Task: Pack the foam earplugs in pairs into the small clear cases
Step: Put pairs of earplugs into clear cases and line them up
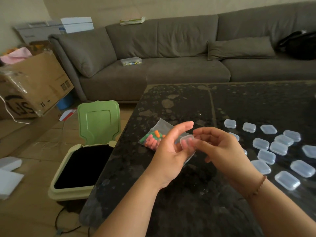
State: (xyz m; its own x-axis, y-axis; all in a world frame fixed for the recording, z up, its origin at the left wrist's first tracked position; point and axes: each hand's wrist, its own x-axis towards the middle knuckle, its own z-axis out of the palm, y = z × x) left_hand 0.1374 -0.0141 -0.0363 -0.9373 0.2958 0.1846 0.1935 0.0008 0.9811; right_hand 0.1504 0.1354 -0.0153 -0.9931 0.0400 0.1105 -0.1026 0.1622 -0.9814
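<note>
Hands met above dark mottled tabletop (188, 103): left hand (168, 151) and right hand (217, 147) pinched one small clear plastic case (187, 141). Bagged coloured foam earplugs (152, 138) lay beneath. Spare clear cases (278, 148), apparently unfilled; packing seemingly barely begun.

Cases (280, 147) crowd the table (171, 194) right of my hands; earplug bag (153, 135) lies ahead left. Near table bare; bin (82, 168) open off left edge.

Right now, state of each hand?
Left hand: fingers pinch a small clear case, index finger straight.
Right hand: fingers curled, pinching the same case from the other side.
</note>
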